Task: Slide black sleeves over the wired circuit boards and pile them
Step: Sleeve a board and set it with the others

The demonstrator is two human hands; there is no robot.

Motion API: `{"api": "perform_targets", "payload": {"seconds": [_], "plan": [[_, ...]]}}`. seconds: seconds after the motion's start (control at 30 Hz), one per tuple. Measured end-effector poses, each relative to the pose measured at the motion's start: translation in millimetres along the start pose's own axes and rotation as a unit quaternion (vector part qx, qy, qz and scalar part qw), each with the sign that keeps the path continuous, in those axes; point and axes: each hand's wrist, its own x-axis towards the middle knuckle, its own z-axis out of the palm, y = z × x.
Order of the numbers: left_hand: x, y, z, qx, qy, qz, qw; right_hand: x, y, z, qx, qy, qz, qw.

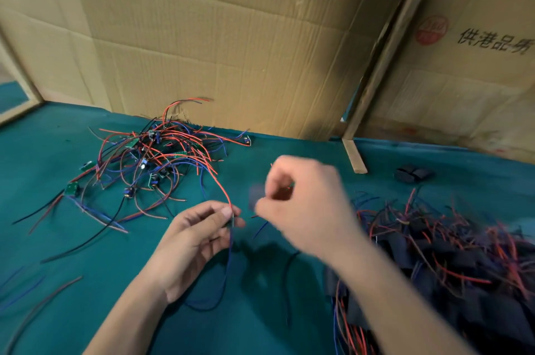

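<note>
Head view: on the green-covered desk [72, 239], the left hand [197, 239] pinches a small circuit board [232, 221] between thumb and fingers, its red wire [223, 191] rising toward 11 o'clock and a blue one hanging down. The right hand [301, 204], blurred, is closed on a dark sleeve [256, 195] just right of the board. Unsleeved boards [150, 157] tangle at 10 o'clock; the sleeved pile [451, 262] lies at 4 o'clock. The cardboard box [463, 79] at 2 o'clock reads "供港品".
</note>
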Motion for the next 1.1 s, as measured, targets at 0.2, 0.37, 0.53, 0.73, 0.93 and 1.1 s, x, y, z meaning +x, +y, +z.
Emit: {"api": "perform_targets", "payload": {"seconds": [0.2,0.37,0.53,0.73,0.93,1.1], "plan": [[3.3,-1.4,0.8,0.046,0.031,0.045,0.997,-8.9,18.0,61.4,0.197,0.026,0.126,0.972],[5.9,-8.3,-1.2,0.116,0.034,0.081,0.989,-13.7,27.4,60.7,0.227,-0.008,0.101,0.969],[6.8,-11.2,-3.2,0.089,0.043,0.069,0.993,-20.6,35.2,69.3,0.205,-0.056,0.073,0.974],[6.2,-9.8,-1.6,0.148,0.039,0.088,0.984,-15.7,43.2,66.8,0.312,-0.016,0.12,0.942],[5.6,-14.5,4.0,0.211,0.058,0.101,0.97,-10.9,51.3,59.8,0.381,0.079,0.222,0.894],[5.7,-14.3,5.0,0.22,0.085,0.109,0.966,-7.6,57.0,44.8,0.479,0.107,0.243,0.837]]}}
